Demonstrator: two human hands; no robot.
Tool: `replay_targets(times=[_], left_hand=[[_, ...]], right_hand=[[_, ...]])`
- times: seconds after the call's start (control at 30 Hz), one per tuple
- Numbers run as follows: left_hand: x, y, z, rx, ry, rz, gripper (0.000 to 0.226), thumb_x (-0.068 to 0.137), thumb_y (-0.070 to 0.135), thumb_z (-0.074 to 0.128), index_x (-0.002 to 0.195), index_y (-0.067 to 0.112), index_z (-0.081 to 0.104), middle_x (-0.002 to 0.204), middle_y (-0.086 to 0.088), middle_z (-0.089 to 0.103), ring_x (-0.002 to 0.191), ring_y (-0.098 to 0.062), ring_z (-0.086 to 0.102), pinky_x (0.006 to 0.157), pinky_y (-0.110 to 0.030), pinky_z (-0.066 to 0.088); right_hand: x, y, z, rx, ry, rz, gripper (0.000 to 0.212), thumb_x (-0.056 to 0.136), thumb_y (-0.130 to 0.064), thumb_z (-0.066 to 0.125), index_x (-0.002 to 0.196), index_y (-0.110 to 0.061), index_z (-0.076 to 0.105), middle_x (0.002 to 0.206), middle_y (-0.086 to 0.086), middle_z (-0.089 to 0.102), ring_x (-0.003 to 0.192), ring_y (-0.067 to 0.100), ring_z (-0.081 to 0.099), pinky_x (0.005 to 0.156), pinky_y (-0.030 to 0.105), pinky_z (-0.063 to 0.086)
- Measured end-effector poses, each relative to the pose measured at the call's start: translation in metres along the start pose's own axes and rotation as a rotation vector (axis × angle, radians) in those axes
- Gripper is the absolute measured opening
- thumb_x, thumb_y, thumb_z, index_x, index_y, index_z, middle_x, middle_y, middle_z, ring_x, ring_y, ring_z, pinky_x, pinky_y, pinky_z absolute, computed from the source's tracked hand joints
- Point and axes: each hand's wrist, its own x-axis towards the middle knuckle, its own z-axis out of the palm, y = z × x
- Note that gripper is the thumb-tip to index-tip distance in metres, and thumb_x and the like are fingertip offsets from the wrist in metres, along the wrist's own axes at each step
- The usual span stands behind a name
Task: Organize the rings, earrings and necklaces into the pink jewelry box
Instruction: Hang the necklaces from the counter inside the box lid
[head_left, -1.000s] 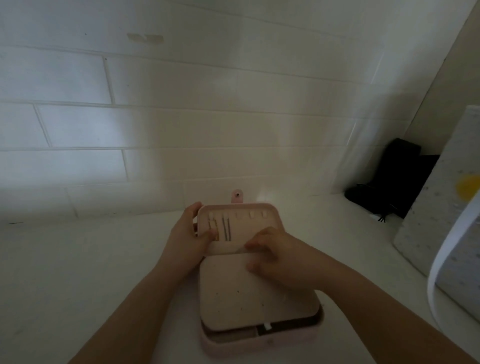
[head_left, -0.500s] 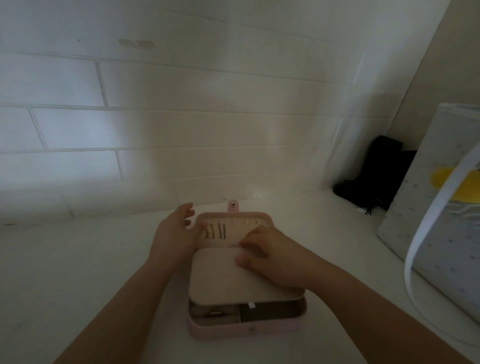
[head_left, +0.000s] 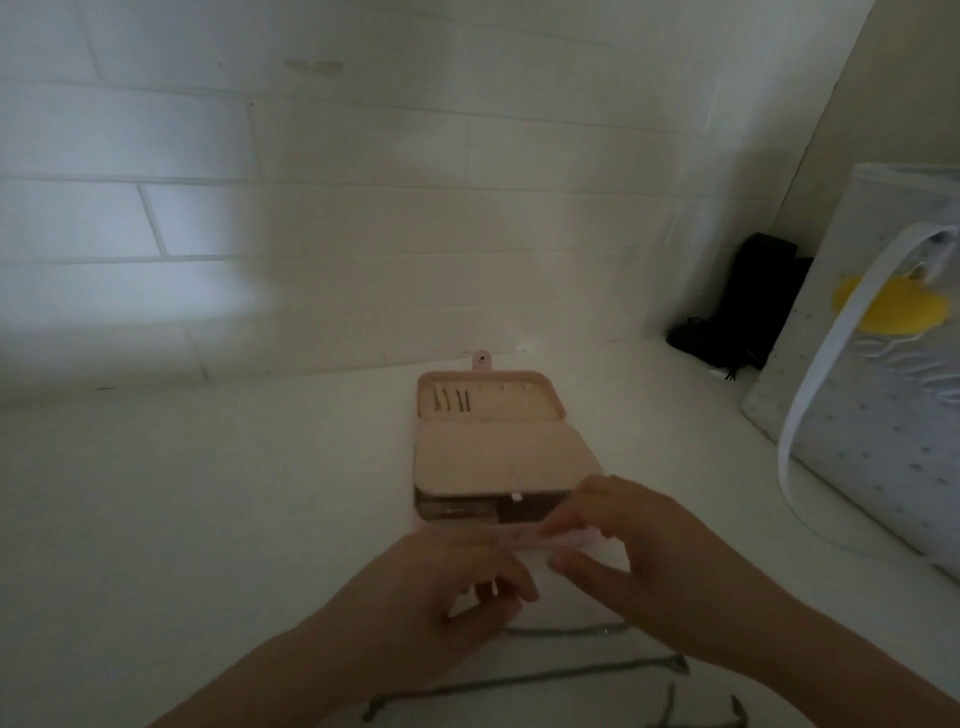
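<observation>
The pink jewelry box (head_left: 540, 382) lies open on the white counter, its lid laid back toward the wall. A few thin chains (head_left: 453, 401) hang in the lid, and a pale inner flap (head_left: 498, 460) covers most of the base. My left hand (head_left: 447, 597) is just in front of the box, fingers curled, with a small pale thing (head_left: 493, 587) between the fingertips. My right hand (head_left: 639, 551) is at the box's front right corner, thumb and fingers curved close together, but it is too blurred to show a hold. Several necklaces (head_left: 519, 680) lie stretched on the counter below my hands.
A white tiled wall (head_left: 363, 208) rises right behind the box. A grey dotted bag (head_left: 893, 415) with a white strap and yellow patch stands at the right. A black object (head_left: 743, 312) sits in the back right corner.
Both hands have left the lid and inner flap and pulled back to the box's front edge. The view has tilted down, so the necklaces on the counter now show.
</observation>
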Motion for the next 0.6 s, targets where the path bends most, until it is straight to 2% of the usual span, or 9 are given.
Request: replay_targets(times=[0.1,0.2,0.27,0.33,0.4,0.47,0.53,0.6], left_hand=[[-0.009,-0.009,0.005,-0.002,-0.02,-0.122,0.024,0.076,0.042,0.053,0.097,0.033,0.062,0.086,0.011,0.068,0.076,0.009,0.055,0.069,-0.007,0.043],[-0.013,-0.011,0.001,-0.005,-0.028,-0.239,0.014,0.079,0.033,0.065,0.092,0.029,0.067,0.082,0.017,0.061,0.084,0.002,0.055,0.07,-0.009,0.043],[-0.013,-0.012,0.0,0.033,-0.073,-0.236,0.016,0.075,0.037,0.067,0.09,0.03,0.066,0.079,0.021,0.053,0.083,0.008,0.052,0.069,-0.006,0.039],[-0.013,-0.011,-0.001,0.059,-0.117,-0.235,0.018,0.073,0.041,0.067,0.087,0.03,0.066,0.081,0.021,0.051,0.081,0.005,0.052,0.071,-0.006,0.039],[-0.014,-0.01,0.001,0.086,-0.135,-0.234,0.011,0.077,0.034,0.067,0.085,0.026,0.066,0.08,0.021,0.049,0.078,0.005,0.049,0.072,-0.006,0.038],[-0.016,-0.011,0.004,0.132,-0.133,-0.212,0.007,0.081,0.031,0.063,0.083,0.024,0.064,0.077,0.023,0.045,0.076,0.01,0.043,0.07,-0.004,0.034],[-0.019,-0.013,0.007,0.135,-0.133,-0.21,0.017,0.081,0.041,0.053,0.081,0.026,0.06,0.076,0.025,0.041,0.077,0.014,0.039,0.071,-0.003,0.031],[-0.022,-0.013,0.008,0.139,-0.133,-0.194,0.03,0.075,0.053,0.036,0.08,0.031,0.054,0.076,0.027,0.039,0.079,0.017,0.037,0.074,-0.003,0.03]], right_hand=[[-0.018,0.01,0.014,-0.055,-0.123,0.064,0.023,0.084,-0.045,0.056,0.106,-0.037,0.06,0.088,-0.031,0.044,0.082,-0.016,0.043,0.073,0.001,0.032],[-0.024,0.017,0.019,-0.037,-0.189,0.136,0.031,0.083,-0.043,0.059,0.112,-0.034,0.06,0.09,-0.029,0.041,0.084,-0.013,0.041,0.074,0.001,0.032],[-0.024,0.015,0.02,-0.023,-0.194,0.168,0.032,0.081,-0.043,0.062,0.112,-0.033,0.06,0.092,-0.027,0.041,0.091,-0.005,0.044,0.077,0.006,0.035],[-0.023,0.011,0.024,-0.057,-0.21,0.162,0.031,0.081,-0.042,0.062,0.11,-0.032,0.059,0.093,-0.024,0.039,0.095,0.001,0.041,0.082,0.013,0.035],[-0.023,0.006,0.028,-0.089,-0.203,0.132,0.026,0.084,-0.038,0.059,0.108,-0.028,0.06,0.095,-0.015,0.041,0.093,0.001,0.037,0.08,0.015,0.032],[-0.022,0.003,0.033,-0.12,-0.169,0.108,0.021,0.088,-0.033,0.055,0.105,-0.023,0.062,0.096,-0.01,0.045,0.091,0.003,0.037,0.076,0.015,0.03],[-0.022,0.003,0.038,-0.174,-0.147,0.098,0.022,0.091,-0.032,0.048,0.103,-0.02,0.061,0.101,-0.005,0.051,0.097,0.009,0.043,0.079,0.017,0.03],[-0.022,0.004,0.041,-0.228,-0.152,0.091,0.039,0.09,-0.042,0.031,0.102,-0.017,0.059,0.106,0.0,0.053,0.101,0.015,0.045,0.083,0.023,0.032]])
